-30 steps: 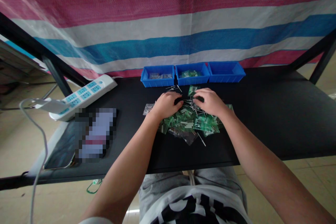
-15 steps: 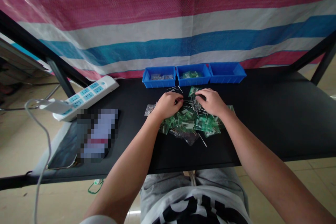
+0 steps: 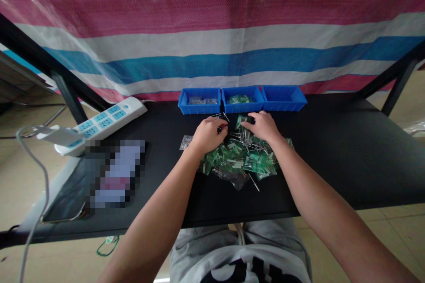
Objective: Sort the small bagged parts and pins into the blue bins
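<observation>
My left hand [image 3: 210, 133] rests at the back left of a loose pile, its fingers curled with the tips close together; whatever they may hold is too small to make out. Across from it, my right hand [image 3: 262, 124] has thumb and forefinger apart, the thumb at a small green packet [image 3: 239, 120] behind the pile. Between and below the hands lie thin metal pop rivets [image 3: 247, 139], heaped over several green plastic packets [image 3: 260, 163]. A clear packet [image 3: 185, 142] pokes out left of my left wrist, and a single rivet [image 3: 254, 182] lies at the front.
Three blue bins [image 3: 242, 105] stand in a row behind the pile; the left holds clear packets, the middle green ones. A white power strip [image 3: 102, 124] with a plugged-in charger and a blurred phone [image 3: 121, 168] lie left on the black table [image 3: 332, 154]. Striped sheeting hangs behind.
My right thumb and forefinger have spread apart and moved slightly left to the green packet. My left hand has barely moved. The whole view has shifted a little.
</observation>
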`<state>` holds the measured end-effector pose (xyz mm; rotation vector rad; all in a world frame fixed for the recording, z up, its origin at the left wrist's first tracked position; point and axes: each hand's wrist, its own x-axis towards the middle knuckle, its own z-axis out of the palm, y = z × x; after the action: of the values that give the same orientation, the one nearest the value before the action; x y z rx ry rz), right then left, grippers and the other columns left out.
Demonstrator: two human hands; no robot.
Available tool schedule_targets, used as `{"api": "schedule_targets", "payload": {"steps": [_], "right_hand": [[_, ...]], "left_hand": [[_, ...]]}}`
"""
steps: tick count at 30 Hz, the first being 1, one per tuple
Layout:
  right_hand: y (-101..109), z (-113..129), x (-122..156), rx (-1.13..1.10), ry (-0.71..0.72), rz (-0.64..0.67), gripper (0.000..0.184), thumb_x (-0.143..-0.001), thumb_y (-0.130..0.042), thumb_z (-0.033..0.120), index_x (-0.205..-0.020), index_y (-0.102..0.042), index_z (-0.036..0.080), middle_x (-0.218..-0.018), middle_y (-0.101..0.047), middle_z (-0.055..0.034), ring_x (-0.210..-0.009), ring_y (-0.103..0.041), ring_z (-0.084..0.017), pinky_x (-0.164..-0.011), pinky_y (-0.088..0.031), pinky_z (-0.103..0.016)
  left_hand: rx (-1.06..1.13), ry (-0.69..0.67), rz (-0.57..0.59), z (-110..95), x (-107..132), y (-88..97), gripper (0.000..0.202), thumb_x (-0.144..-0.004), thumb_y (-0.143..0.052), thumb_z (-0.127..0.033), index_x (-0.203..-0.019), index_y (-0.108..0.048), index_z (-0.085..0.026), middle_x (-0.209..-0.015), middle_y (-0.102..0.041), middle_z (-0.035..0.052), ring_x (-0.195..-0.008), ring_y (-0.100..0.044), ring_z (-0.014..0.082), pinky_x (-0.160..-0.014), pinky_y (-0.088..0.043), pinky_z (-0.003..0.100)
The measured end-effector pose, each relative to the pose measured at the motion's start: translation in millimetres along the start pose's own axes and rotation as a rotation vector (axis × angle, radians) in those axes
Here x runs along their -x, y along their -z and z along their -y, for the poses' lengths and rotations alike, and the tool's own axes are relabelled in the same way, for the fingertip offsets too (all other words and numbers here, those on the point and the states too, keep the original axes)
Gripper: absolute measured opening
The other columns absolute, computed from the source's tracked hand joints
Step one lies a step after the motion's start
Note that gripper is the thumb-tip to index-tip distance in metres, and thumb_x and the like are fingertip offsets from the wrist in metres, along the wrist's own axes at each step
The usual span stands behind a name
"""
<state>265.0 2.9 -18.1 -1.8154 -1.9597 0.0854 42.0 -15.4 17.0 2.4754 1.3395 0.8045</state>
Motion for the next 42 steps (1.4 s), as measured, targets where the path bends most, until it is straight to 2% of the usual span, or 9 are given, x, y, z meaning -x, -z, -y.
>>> {"api": "schedule_targets", "payload": {"steps": [5, 10, 14, 17, 21, 25, 32, 38, 42], "right_hand": [[7.6, 2.0, 0.7, -0.163, -0.05, 0.026, 0.028, -0.069, -0.076, 0.037, -0.087, -0.063, 0.02, -0.092, -0.064, -0.0083, -0.091, -0.059, -0.026, -0.081, -0.045, -0.038], [19.2, 7.0, 4.3, -0.598, -0.046, -0.077, 0.025, -0.069, -0.071, 0.035, -0.075, -0.051, 0.02, -0.072, -0.06, 0.0005, -0.069, -0.058, -0.017, -0.069, -0.045, -0.031], [26.4, 20.7, 14.4, -0.963, -0.131, -0.11, 0.037, -0.066, -0.076, 0.043, -0.087, -0.055, 0.02, -0.068, -0.063, 0.0013, -0.059, -0.059, -0.016, -0.061, -0.047, -0.03], [29.9, 33.5, 23.9, -1.105, -0.147, -0.083, 0.045, -0.066, -0.078, 0.046, -0.096, -0.06, 0.019, -0.075, -0.07, -0.0026, -0.064, -0.065, -0.018, -0.063, -0.052, -0.032], [31.8, 43.9, 32.2, -1.12, -0.077, -0.062, 0.035, -0.071, -0.076, 0.046, -0.091, -0.065, 0.019, -0.081, -0.073, -0.0056, -0.073, -0.069, -0.021, -0.068, -0.055, -0.034], [31.0, 42.2, 32.7, -1.047, 0.016, -0.111, 0.027, -0.074, -0.072, 0.036, -0.096, -0.069, 0.02, -0.109, -0.072, -0.0095, -0.095, -0.067, -0.024, -0.071, -0.055, -0.034], [27.7, 32.6, 32.2, -0.932, 0.104, -0.172, 0.061, -0.074, -0.07, 0.027, -0.133, -0.054, 0.027, -0.137, -0.056, -0.0096, -0.113, -0.059, -0.027, -0.07, -0.057, -0.034], [32.7, 35.7, 37.8, -0.818, 0.215, -0.148, 0.067, -0.078, -0.066, 0.023, -0.141, -0.045, 0.028, -0.143, -0.051, -0.0105, -0.118, -0.057, -0.027, -0.076, -0.057, -0.035], [37.5, 38.8, 39.5, -0.798, 0.249, -0.152, 0.056, -0.078, -0.066, 0.021, -0.132, -0.053, 0.024, -0.138, -0.055, -0.0122, -0.115, -0.06, -0.027, -0.076, -0.057, -0.034]], "left_hand": [[0.001, -0.004, 0.012, 0.9, 0.2, -2.1, 0.023, -0.085, -0.052, -0.02, -0.095, -0.073, -0.016, -0.096, -0.075, 0.006, -0.094, -0.067, 0.0217, -0.09, -0.054, 0.035], [0.064, 0.035, -0.038, -2.3, 0.9, 0.6, 0.024, -0.086, -0.054, -0.023, -0.1, -0.071, -0.016, -0.095, -0.074, 0.0064, -0.092, -0.067, 0.0212, -0.086, -0.054, 0.035], [0.257, 0.085, -0.052, -11.8, 2.3, 6.0, 0.035, -0.085, -0.059, -0.035, -0.114, -0.065, -0.015, -0.092, -0.074, 0.0049, -0.084, -0.067, 0.0179, -0.069, -0.054, 0.026], [0.374, 0.073, -0.032, -19.4, 3.5, 7.3, 0.044, -0.082, -0.065, -0.042, -0.116, -0.063, -0.015, -0.092, -0.074, 0.0045, -0.081, -0.068, 0.017, -0.061, -0.051, 0.023], [0.412, 0.007, -0.081, -24.0, 3.5, 3.7, 0.024, -0.083, -0.065, -0.035, -0.098, -0.069, -0.016, -0.089, -0.073, 0.0033, -0.08, -0.068, 0.0155, -0.069, -0.052, 0.024], [0.433, -0.077, -0.293, -19.7, 2.2, -1.5, 0.008, -0.083, -0.064, -0.02, -0.087, -0.071, -0.018, -0.092, -0.073, 0.0052, -0.086, -0.068, 0.0152, -0.08, -0.055, 0.029], [0.26, -0.176, -0.544, -10.6, 4.0, -6.8, 0.016, -0.079, -0.063, -0.007, -0.078, -0.072, -0.021, -0.12, -0.067, 0.0049, -0.105, -0.065, 0.0165, -0.089, -0.056, 0.035], [0.215, -0.255, -0.534, -10.9, 3.5, -6.2, 0.016, -0.079, -0.061, -0.007, -0.08, -0.071, -0.02, -0.126, -0.066, 0.0066, -0.114, -0.063, 0.0199, -0.091, -0.056, 0.039], [0.304, -0.198, -0.477, -13.8, 4.9, -4.8, 0.008, -0.082, -0.063, -0.014, -0.085, -0.069, -0.018, -0.103, -0.074, 0.0064, -0.098, -0.069, 0.0176, -0.088, -0.057, 0.033]]}}
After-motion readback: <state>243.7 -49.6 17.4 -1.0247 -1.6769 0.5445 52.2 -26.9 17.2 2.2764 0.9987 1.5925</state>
